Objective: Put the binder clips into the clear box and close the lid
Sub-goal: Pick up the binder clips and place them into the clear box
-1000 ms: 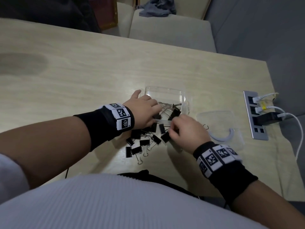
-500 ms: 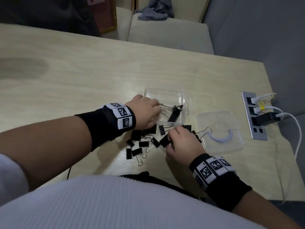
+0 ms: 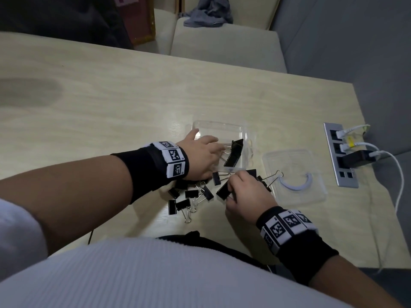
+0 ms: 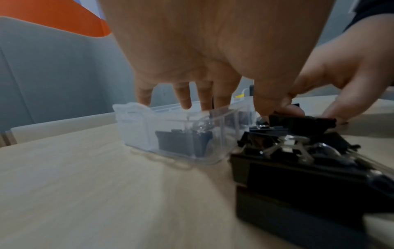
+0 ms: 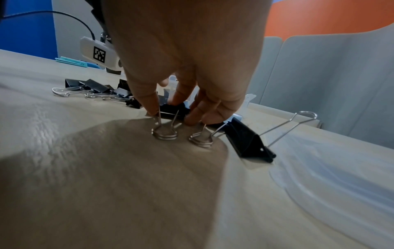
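- On the pale wooden table (image 3: 111, 103), the clear box (image 3: 222, 126) sits open with two binder clips (image 3: 234, 152) inside.
- Left hand (image 3: 200, 156) hangs over the box, fingers extended and loose, holding nothing.
- Right hand (image 3: 246, 192) pinches a clip (image 3: 223, 190) just beside the box.
- Loose clips (image 3: 191, 196) lie between the wrists; the lid (image 3: 293, 156) lies right of the box.

1 clear box (image 3: 219, 126), 1 lid (image 3: 293, 174), 2 hands.

a wooden table (image 3: 111, 103) is filling the view, a socket strip (image 3: 339, 156) sitting at its right with white cables (image 3: 391, 161) plugged in, grey cloth (image 3: 209, 15) lying on a chair (image 3: 224, 50) beyond.
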The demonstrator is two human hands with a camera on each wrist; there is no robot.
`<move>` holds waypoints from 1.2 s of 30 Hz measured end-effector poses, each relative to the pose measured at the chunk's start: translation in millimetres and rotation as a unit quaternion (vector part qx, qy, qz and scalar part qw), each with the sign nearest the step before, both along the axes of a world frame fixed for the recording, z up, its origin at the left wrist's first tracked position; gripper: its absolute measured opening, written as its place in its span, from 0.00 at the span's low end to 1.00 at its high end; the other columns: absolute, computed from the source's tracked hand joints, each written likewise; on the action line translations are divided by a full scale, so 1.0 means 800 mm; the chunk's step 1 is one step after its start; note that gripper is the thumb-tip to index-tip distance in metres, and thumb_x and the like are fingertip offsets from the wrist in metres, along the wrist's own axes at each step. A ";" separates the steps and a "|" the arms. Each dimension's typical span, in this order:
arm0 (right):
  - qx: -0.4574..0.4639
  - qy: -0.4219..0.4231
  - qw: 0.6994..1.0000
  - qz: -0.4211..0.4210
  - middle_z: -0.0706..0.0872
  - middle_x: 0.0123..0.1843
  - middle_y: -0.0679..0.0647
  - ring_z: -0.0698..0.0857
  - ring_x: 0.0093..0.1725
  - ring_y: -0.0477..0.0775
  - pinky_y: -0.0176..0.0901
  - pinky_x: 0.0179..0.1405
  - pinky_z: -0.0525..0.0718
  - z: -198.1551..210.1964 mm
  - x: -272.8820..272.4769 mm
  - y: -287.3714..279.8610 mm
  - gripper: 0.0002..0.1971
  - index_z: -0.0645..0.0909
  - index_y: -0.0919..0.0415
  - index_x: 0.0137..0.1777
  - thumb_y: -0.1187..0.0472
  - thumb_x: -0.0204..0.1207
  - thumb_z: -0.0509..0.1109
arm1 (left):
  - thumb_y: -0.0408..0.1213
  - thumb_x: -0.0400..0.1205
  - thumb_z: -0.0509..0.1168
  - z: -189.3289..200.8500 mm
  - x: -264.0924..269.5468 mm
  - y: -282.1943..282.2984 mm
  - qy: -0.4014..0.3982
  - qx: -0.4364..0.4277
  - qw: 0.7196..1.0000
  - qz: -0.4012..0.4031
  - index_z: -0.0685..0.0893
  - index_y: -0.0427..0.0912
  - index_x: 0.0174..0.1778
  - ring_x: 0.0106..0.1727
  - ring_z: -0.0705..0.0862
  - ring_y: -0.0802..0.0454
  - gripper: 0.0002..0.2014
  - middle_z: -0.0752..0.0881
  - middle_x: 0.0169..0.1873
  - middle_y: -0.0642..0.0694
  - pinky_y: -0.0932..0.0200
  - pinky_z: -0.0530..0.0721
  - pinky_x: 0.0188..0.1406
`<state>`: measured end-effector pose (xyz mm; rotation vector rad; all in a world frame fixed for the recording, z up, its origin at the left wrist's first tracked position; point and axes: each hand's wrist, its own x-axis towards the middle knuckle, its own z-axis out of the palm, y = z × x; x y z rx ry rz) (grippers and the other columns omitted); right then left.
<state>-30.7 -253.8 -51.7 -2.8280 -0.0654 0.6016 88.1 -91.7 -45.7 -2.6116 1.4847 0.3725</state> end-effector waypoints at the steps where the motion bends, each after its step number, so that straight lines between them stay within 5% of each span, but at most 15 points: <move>1: 0.001 0.001 1.000 -0.001 0.76 0.53 0.52 0.78 0.49 0.56 0.51 0.50 0.80 0.000 0.000 0.000 0.09 0.73 0.55 0.48 0.54 0.71 0.68 | 0.54 0.80 0.60 -0.001 -0.002 0.001 0.008 0.004 1.000 0.000 0.74 0.51 0.73 0.82 0.58 0.50 0.25 0.66 0.79 0.55 0.32 0.55 0.77; 5: 0.006 0.002 1.000 -0.007 0.75 0.53 0.53 0.79 0.49 0.57 0.51 0.50 0.80 -0.002 0.001 0.000 0.10 0.74 0.55 0.48 0.54 0.71 0.69 | 0.52 0.80 0.57 0.001 -0.005 -0.004 0.013 -0.094 0.995 0.028 0.72 0.49 0.74 0.78 0.67 0.47 0.25 0.71 0.76 0.49 0.30 0.58 0.76; 10: -0.003 0.001 1.000 -0.009 0.76 0.54 0.54 0.80 0.48 0.59 0.52 0.49 0.81 -0.004 0.002 0.001 0.10 0.76 0.57 0.48 0.55 0.69 0.69 | 0.56 0.81 0.59 0.011 -0.005 -0.032 0.059 -0.039 0.996 0.055 0.54 0.50 0.83 0.84 0.57 0.49 0.36 0.57 0.84 0.49 0.30 0.53 0.78; 14: -0.002 -0.003 1.000 -0.009 0.77 0.54 0.55 0.80 0.48 0.61 0.51 0.48 0.81 -0.008 0.002 0.000 0.11 0.77 0.57 0.48 0.54 0.68 0.69 | 0.51 0.80 0.61 0.012 -0.012 -0.033 0.062 -0.053 0.997 0.015 0.62 0.50 0.80 0.77 0.69 0.48 0.31 0.71 0.75 0.50 0.31 0.54 0.79; 20: 0.034 -0.021 0.999 -0.010 0.74 0.51 0.53 0.80 0.43 0.59 0.52 0.44 0.81 -0.006 0.001 -0.003 0.09 0.74 0.55 0.46 0.55 0.69 0.69 | 0.48 0.82 0.57 0.012 -0.013 -0.012 0.071 -0.081 0.994 0.022 0.67 0.51 0.77 0.72 0.75 0.48 0.25 0.76 0.71 0.50 0.39 0.62 0.76; 25: 0.107 -0.120 0.987 -0.024 0.75 0.49 0.48 0.79 0.36 0.56 0.50 0.35 0.81 0.014 0.005 -0.008 0.09 0.74 0.55 0.45 0.58 0.67 0.71 | 0.53 0.84 0.56 0.019 0.001 0.012 0.091 -0.150 0.983 0.052 0.77 0.53 0.69 0.67 0.78 0.47 0.19 0.82 0.64 0.50 0.44 0.74 0.66; 31: 0.156 -0.214 0.962 -0.062 0.80 0.52 0.50 0.82 0.43 0.54 0.50 0.43 0.83 0.031 0.035 -0.006 0.12 0.77 0.56 0.48 0.61 0.69 0.75 | 0.55 0.79 0.66 0.029 0.001 0.014 0.249 -0.202 0.935 0.150 0.74 0.52 0.71 0.48 0.84 0.55 0.25 0.88 0.53 0.53 0.57 0.82 0.54; 36: 0.186 -0.216 0.957 -0.049 0.82 0.60 0.48 0.84 0.51 0.49 0.49 0.52 0.84 0.035 0.051 0.002 0.12 0.78 0.56 0.55 0.63 0.73 0.73 | 0.45 0.78 0.71 0.029 0.006 0.003 0.242 -0.243 0.908 0.240 0.75 0.48 0.68 0.45 0.86 0.51 0.23 0.86 0.41 0.53 0.55 0.82 0.50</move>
